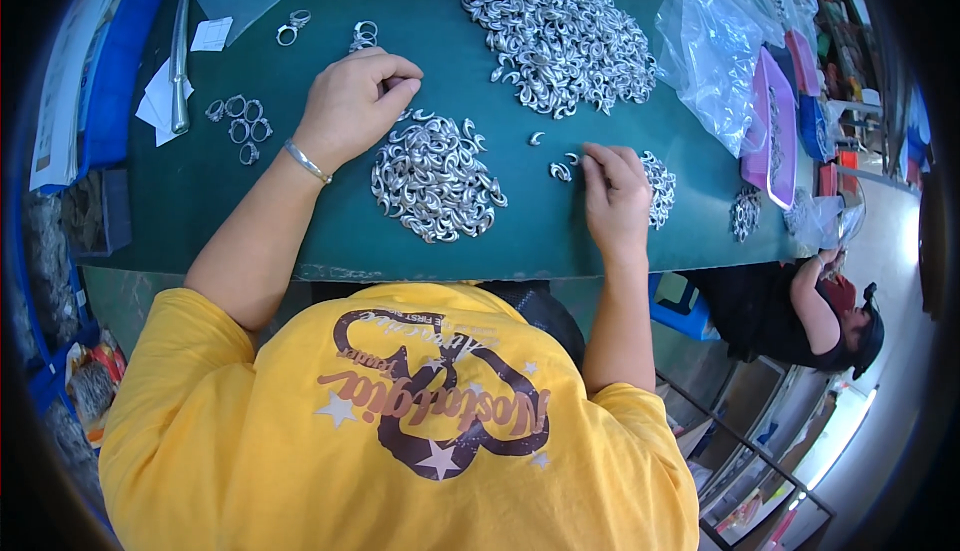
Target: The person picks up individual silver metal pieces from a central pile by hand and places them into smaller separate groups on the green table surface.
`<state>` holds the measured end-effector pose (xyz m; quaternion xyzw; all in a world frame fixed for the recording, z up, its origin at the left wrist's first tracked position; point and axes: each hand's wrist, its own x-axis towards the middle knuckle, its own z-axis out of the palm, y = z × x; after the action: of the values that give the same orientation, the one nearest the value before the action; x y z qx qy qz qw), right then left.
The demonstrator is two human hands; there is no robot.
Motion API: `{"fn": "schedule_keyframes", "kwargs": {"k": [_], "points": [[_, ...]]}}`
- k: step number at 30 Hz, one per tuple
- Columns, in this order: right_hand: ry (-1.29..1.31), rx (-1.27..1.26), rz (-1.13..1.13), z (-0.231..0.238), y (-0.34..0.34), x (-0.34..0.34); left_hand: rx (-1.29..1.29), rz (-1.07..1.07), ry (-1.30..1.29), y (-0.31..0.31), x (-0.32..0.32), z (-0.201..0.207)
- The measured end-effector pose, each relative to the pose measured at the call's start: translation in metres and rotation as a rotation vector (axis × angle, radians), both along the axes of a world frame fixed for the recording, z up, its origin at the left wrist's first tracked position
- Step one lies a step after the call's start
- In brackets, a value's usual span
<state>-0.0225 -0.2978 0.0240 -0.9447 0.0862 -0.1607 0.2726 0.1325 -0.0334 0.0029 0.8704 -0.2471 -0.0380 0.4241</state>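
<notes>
My left hand (360, 103) is closed, fingers curled, above the back of a pile of small curved silver metal pieces (438, 179). Whatever its fingertips hold is hidden. Just beyond it lie silver rings (366, 33). With thumb and fingers pinched together, my right hand (618, 194) is low over the table; I cannot make out what is between its fingertips. A single curved piece (572, 159) lies right at those fingertips, and a few more pieces (560, 172) rest just left of it. A smaller silver pile (658, 189) is partly behind this hand.
A large heap of curved pieces (560, 36) covers the back middle of the green table (330, 216). Several rings (240, 131) and a tapered metal rod (180, 61) are at left. Clear plastic bags (705, 51) and a purple tray (768, 131) stand right, near another person (800, 311).
</notes>
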Motion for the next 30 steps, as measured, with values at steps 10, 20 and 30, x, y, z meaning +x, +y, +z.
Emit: {"fn": "schedule_keyframes", "kwargs": {"k": [10, 20, 30], "points": [[-0.062, -0.208, -0.291, 0.012, -0.038, -0.021, -0.014, 0.002, 0.034, 0.001, 0.001, 0.001], [0.042, 0.033, 0.059, 0.012, 0.013, -0.007, -0.008, -0.010, 0.019, 0.003, 0.001, 0.000], [0.074, 0.125, -0.015, 0.008, 0.002, -0.017, -0.014, -0.006, 0.028, 0.002, 0.001, 0.001]]}}
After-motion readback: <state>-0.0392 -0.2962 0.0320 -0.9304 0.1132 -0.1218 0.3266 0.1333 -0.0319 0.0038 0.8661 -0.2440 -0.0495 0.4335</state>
